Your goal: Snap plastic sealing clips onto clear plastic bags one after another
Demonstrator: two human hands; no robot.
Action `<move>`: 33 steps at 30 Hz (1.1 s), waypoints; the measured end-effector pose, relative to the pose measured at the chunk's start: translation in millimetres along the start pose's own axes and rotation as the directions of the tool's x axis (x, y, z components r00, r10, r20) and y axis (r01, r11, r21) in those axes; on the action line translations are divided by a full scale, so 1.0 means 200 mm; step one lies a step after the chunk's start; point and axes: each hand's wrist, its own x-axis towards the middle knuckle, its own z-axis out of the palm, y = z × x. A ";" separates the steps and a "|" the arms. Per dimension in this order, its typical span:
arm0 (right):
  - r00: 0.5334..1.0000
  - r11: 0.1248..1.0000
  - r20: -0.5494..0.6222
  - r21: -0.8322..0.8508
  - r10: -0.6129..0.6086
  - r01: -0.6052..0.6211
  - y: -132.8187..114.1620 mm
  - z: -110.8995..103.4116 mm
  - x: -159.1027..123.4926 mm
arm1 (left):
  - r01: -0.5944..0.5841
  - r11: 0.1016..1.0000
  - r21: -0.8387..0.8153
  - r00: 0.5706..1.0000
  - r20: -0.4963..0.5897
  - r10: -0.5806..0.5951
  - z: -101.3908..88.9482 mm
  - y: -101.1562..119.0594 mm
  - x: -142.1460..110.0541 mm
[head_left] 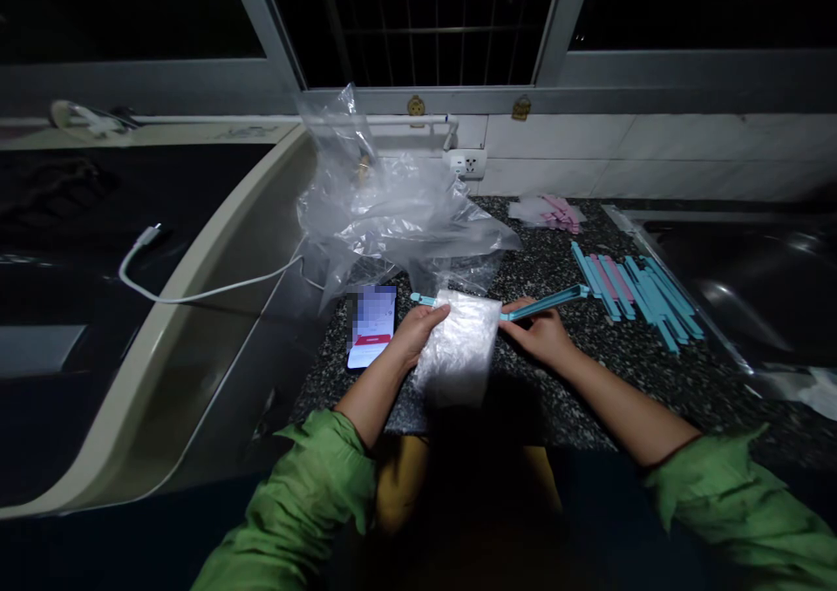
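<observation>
My left hand (415, 334) pinches the left edge of a clear, crinkled plastic bag (461, 338), thumb on top. Across the bag's upper part runs a long light-blue bag clip (549, 302), its one end poking out on the left and its hinged arm spread out to the right. The fingers of my right hand (540, 334) are closed on this clip at the bag's right edge. Part of the clip is hidden behind the bag. To the right lies a group of blue and pink bag clips (644, 299) on the speckled counter (542, 408).
A heap of loose clear plastic bags (398, 212) stands behind my hands. A lit phone (371, 329) lies left of them. Small pink clips (561, 214) rest at the back. A sink (738, 286) borders the right, a cooker hood-like appliance (215, 216) with a white cable (215, 293) the left.
</observation>
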 end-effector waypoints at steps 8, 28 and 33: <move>0.999 0.999 0.007 -0.005 -0.041 0.041 0.00 0.00 0.01 | -0.017 0.999 -0.028 0.999 -0.037 0.016 -0.01 -0.01 0.01; 0.994 0.989 0.037 -0.097 -0.105 0.108 0.00 -0.03 0.01 | -0.056 0.998 -0.016 0.983 -0.173 0.053 -0.01 0.01 0.01; 0.990 0.980 -0.040 -0.152 -0.132 0.124 -0.01 -0.06 0.01 | -0.063 0.997 -0.035 0.982 -0.179 0.055 0.00 0.02 0.00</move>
